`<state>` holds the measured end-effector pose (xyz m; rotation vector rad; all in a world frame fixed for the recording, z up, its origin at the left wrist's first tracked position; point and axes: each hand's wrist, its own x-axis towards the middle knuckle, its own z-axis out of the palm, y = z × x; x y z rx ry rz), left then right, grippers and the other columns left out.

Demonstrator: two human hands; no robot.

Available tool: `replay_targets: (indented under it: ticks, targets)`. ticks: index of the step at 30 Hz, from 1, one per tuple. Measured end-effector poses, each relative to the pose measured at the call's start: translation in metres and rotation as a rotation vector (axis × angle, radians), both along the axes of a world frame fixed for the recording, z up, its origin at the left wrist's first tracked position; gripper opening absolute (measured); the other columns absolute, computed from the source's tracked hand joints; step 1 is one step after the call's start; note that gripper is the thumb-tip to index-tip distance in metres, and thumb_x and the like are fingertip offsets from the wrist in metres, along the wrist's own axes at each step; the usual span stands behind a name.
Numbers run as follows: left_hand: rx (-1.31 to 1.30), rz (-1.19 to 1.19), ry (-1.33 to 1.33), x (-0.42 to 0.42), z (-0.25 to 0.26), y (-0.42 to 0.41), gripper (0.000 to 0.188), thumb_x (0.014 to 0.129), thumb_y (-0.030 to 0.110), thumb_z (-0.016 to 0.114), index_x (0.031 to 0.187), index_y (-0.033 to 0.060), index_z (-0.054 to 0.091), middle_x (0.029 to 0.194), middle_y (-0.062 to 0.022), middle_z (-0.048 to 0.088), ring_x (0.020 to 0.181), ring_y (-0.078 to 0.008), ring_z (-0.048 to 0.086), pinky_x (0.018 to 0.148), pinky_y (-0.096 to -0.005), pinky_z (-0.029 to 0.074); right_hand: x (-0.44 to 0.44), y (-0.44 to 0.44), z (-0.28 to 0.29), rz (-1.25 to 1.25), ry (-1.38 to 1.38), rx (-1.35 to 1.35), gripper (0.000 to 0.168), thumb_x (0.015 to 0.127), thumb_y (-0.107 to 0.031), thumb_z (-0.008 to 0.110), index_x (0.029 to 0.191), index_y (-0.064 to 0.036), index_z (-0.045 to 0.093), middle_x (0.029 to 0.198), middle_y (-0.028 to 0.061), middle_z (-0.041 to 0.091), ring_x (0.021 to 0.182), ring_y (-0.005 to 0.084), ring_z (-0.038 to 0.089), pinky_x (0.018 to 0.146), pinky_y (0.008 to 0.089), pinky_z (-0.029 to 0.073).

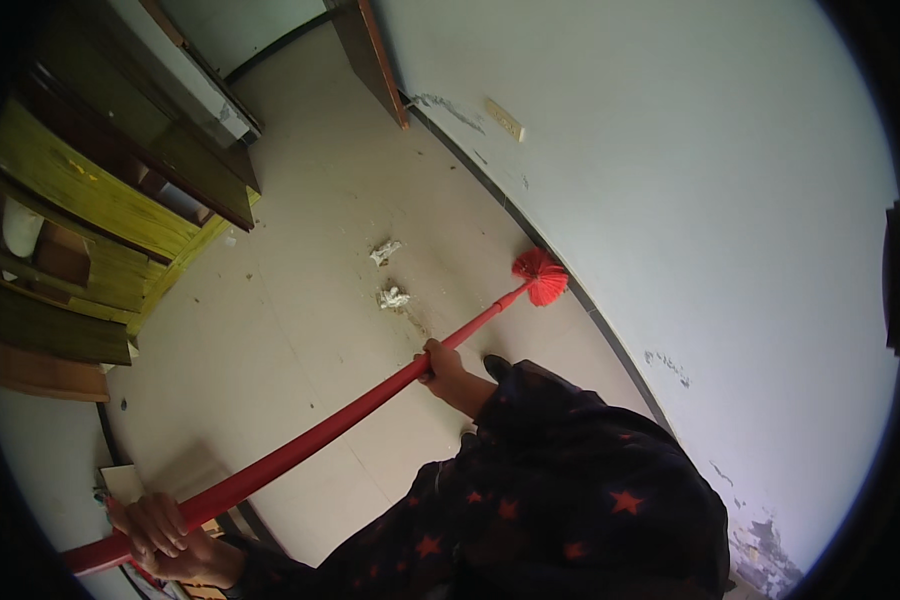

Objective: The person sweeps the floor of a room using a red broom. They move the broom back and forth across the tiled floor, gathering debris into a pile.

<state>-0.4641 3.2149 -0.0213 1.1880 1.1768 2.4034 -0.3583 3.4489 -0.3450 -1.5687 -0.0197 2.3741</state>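
A long red pole (307, 442) runs diagonally from the lower left to a round red bristle brush head (544, 277) beside the dark skirting at the wall's foot. My right hand (444, 367) is closed around the pole's middle part. Further back along it, at the lower left, my left hand (157, 532) grips the thicker part. Two crumpled whitish scraps (385, 253) (394, 298) lie on the tiled floor (292, 300), with brown dirt and crumbs around them. My dark sleeves and clothing with red stars fill the lower right.
A yellow-green and dark wooden cabinet (97, 210) with open compartments stands at the left. A brown door (375, 64) stands at the top. The pale wall (645, 187) on the right has peeling patches and a socket plate (505, 120). Dark shoes (496, 367) show beneath me.
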Motion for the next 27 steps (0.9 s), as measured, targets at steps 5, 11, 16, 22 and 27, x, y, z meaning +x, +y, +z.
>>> replay_targets:
  ticks: [5, 11, 16, 22, 27]
  targets:
    - [0.164, 0.265, -0.137, 0.004, 0.009, 0.046, 0.027, 0.076, 0.009, 0.043, 0.051, 0.0119, 0.033, 0.038, 0.0017, 0.035, 0.031, -0.0054, 0.028, 0.035, -0.0207, 0.029, -0.026, 0.022, 0.006, 0.027, -0.134, -0.02, 0.018, 0.071, -0.011, 0.047, 0.083, 0.001, 0.041, 0.066, 0.013, 0.05, 0.053, 0.0224, 0.053, 0.033, 0.0316, 0.037]
    - [-0.006, -0.036, 0.499, 0.027, 0.014, 0.09, 0.022, 0.079, 0.011, 0.04, 0.058, 0.0056, 0.042, 0.046, 0.0, 0.037, 0.039, -0.0106, 0.031, 0.04, -0.0256, 0.03, -0.114, 0.126, 0.026, -0.054, 0.344, 0.2, 0.01, 0.072, -0.009, 0.05, 0.072, -0.004, 0.041, 0.061, 0.0066, 0.041, 0.052, 0.0185, 0.047, 0.045, 0.0338, 0.044]
    - [-0.076, 0.486, 0.327, 0.051, -0.015, 0.127, 0.013, 0.078, 0.016, 0.049, 0.069, 0.0098, 0.042, 0.049, 0.0008, 0.03, 0.048, -0.0098, 0.032, 0.052, -0.0278, 0.027, -0.196, 0.201, 0.045, 0.223, 0.368, 0.415, 0.014, 0.068, -0.013, 0.054, 0.07, -0.001, 0.046, 0.057, 0.0091, 0.049, 0.044, 0.0182, 0.048, 0.034, 0.0286, 0.036]
    - [-0.277, 0.417, 0.467, 0.058, -0.065, 0.181, 0.007, 0.069, 0.007, 0.049, 0.069, 0.0065, 0.042, 0.051, -0.0006, 0.036, 0.046, -0.0125, 0.038, 0.048, -0.0271, 0.034, -0.223, 0.245, -0.013, 0.11, 0.341, 0.329, 0.013, 0.069, -0.004, 0.053, 0.078, 0.002, 0.045, 0.063, 0.0105, 0.046, 0.054, 0.0214, 0.048, 0.045, 0.0365, 0.041]
    - [-0.535, 0.264, 0.259, 0.056, -0.097, 0.221, 0.015, 0.062, 0.006, 0.05, 0.066, 0.0089, 0.036, 0.056, -0.0029, 0.04, 0.057, -0.0176, 0.042, 0.069, -0.0356, 0.037, -0.188, 0.273, -0.073, 0.016, 0.229, 0.511, 0.006, 0.07, -0.003, 0.053, 0.066, 0.001, 0.05, 0.057, 0.0064, 0.046, 0.049, 0.0185, 0.049, 0.045, 0.0302, 0.043]
